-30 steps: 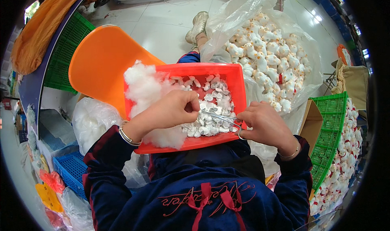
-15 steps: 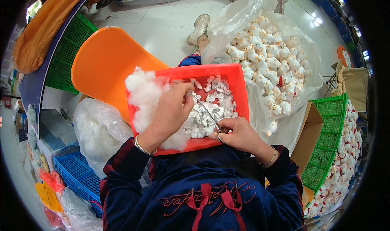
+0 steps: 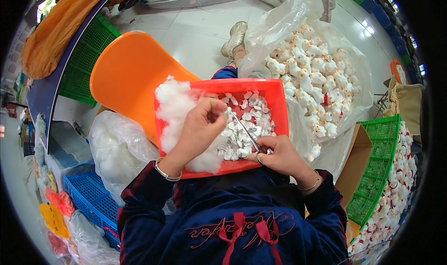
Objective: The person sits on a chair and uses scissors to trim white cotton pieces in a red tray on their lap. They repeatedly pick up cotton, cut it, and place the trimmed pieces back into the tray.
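Note:
My right hand (image 3: 277, 154) is closed around the ring handles of slim metal forceps (image 3: 245, 130). They slant up and left, their tip at the fingertips of my left hand (image 3: 200, 127). The left fingers are curled in with the thumb near them; whatever they hold at the tip is too small to make out. Both hands are over a red plastic tray (image 3: 281, 109) on my lap. Small white fabric pieces (image 3: 237, 146) lie heaped in it, with fluffy white stuffing (image 3: 170, 102) along its left side.
An orange chair (image 3: 132, 78) stands at the left, above a clear bag of stuffing (image 3: 116, 137) and a blue crate (image 3: 88, 190). A large clear bag holds many small white plush toys (image 3: 316, 78) at right, beside a cardboard box (image 3: 356, 155) and green crate (image 3: 375, 172).
The whole view has shifted slightly, so everything appears a little farther right. My left thumb has moved slightly away from its fingers. My right hand still grips the forceps.

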